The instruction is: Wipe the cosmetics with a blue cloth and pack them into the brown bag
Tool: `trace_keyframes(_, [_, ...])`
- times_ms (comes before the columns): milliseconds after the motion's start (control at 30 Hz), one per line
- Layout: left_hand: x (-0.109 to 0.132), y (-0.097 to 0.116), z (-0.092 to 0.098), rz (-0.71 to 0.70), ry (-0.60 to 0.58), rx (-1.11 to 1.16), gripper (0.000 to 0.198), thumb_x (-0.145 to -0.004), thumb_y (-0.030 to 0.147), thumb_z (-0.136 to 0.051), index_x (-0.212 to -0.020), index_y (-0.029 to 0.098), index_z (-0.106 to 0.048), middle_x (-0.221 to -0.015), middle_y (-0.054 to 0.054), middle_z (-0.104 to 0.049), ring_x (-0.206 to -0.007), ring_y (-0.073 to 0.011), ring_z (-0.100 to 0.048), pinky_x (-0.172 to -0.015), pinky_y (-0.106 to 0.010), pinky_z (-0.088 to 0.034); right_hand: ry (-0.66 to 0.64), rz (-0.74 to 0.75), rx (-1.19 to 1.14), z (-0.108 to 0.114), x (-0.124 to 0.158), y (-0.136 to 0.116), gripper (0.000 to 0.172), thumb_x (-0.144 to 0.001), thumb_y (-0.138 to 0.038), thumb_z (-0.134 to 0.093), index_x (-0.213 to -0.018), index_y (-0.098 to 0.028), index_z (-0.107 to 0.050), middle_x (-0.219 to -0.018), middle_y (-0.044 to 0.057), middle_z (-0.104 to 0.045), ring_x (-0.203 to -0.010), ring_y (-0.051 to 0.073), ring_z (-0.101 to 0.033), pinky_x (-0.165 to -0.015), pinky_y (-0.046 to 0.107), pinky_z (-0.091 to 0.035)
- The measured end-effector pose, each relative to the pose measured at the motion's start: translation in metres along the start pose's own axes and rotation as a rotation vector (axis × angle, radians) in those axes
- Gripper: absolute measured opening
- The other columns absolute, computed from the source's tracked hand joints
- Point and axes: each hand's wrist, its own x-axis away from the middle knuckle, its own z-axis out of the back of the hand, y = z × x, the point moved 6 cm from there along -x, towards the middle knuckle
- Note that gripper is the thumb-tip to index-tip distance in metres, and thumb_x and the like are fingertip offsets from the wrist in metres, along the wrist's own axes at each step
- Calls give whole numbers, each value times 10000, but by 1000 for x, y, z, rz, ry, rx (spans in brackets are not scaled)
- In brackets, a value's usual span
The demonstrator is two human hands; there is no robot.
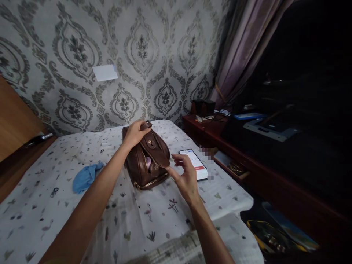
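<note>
A brown leather bag [134,168] with gold zips lies on the patterned bedsheet. My left hand [136,132] is closed at its top end, its fingers on the strap. The bag's flap [151,146], with a metal clasp, hangs over the front pocket. That pocket gapes at one side, and a small pinkish-purple item [149,162] shows inside. My right hand [185,178] is at the flap's lower tip, thumb touching its edge, the other fingers apart from it. What the pocket holds deeper in is hidden.
A phone [194,161] with a lit screen lies right of the bag. Left of it is a crumpled blue cloth [86,178]. A dark red desk [203,126] with an open drawer [231,165] stands beside the bed, along the right. The patterned wall [165,55] closes off the back.
</note>
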Motion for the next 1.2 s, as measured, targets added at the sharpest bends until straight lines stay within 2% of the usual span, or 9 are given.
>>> trace_keyframes(100, [0, -1, 0, 9, 1, 18, 164, -801, 319, -629, -843, 163, -657, -818, -10, -628, -805, -194, -577, -750, -292, -429, -118, -115, -126, -8, -2, -7, 399, -825, -361, -720, -1191, -215, -655, -863, 22, -687, -720, 161, -631, -678, 303, -562])
trace_keyframes(233, [1, 0, 0, 9, 6, 34, 149, -802, 315, -641, -827, 169, -655, -809, -8, -636, -803, -194, -581, -753, -292, -442, -184, -217, -360, -15, -3, -15, 486, -822, -386, -711, -1282, -238, -652, -1130, 75, -719, -1003, 216, -674, -814, 331, -572])
trace_keyframes(333, [1, 0, 1, 7, 11, 43, 141, -797, 314, -650, -804, 174, -650, -808, -9, -636, -804, -197, -580, -763, -298, -443, -129, -277, -373, -18, -2, -11, 456, -794, -449, -749, -1188, -222, -716, -1099, 81, -735, -956, 225, -680, -792, 343, -577])
trace_keyframes(400, [1, 0, 2, 8, 12, 52, 135, -796, 307, -651, -802, 172, -650, -808, -11, -636, -803, -199, -579, -765, -302, -442, -87, -239, -305, -20, -2, -9, 432, -787, -427, -760, -1166, -222, -728, -1006, 62, -741, -823, 193, -664, -713, 321, -569])
trace_keyframes(467, [1, 0, 1, 7, 12, 63, 134, -797, 303, -653, -805, 170, -651, -799, -11, -634, -797, -198, -579, -764, -302, -444, -54, -151, -225, -22, -2, -9, 391, -813, -380, -736, -1173, -229, -724, -1033, 58, -739, -802, 178, -652, -707, 313, -560])
trace_keyframes(633, [0, -4, 0, 3, 15, 98, 143, -811, 308, -650, -832, 168, -665, -809, -11, -655, -807, -195, -593, -764, -293, -466, -53, 38, -74, -20, -2, -16, 419, -887, -320, -671, -1297, -236, -651, -1252, 94, -696, -1041, 220, -665, -849, 352, -568])
trace_keyframes(900, [-1, -10, -3, 15, 16, 144, 203, -825, 351, -645, -896, 165, -683, -844, -24, -684, -813, -199, -618, -753, -294, -487, -36, 212, 148, -20, 0, -20, 363, -952, -313, -605, -1308, -246, -638, -1234, 115, -673, -1152, 254, -624, -985, 457, -535])
trace_keyframes(1000, [-2, -9, -3, 17, 13, 149, 196, -816, 343, -646, -888, 164, -679, -852, -28, -680, -828, -205, -619, -754, -297, -480, -18, 233, 209, -24, 8, -17, 350, -978, -299, -551, -1317, -251, -626, -1361, 124, -606, -1299, 270, -540, -1089, 518, -461])
trace_keyframes(1200, [-3, -9, -3, 34, 15, 145, 203, -793, 340, -659, -888, 163, -693, -843, -28, -684, -837, -218, -621, -773, -314, -472, -92, 159, 196, -40, 17, -19, 392, -1018, -339, -456, -1386, -231, -533, -1638, 131, -296, -1529, 275, -280, -1202, 548, -337])
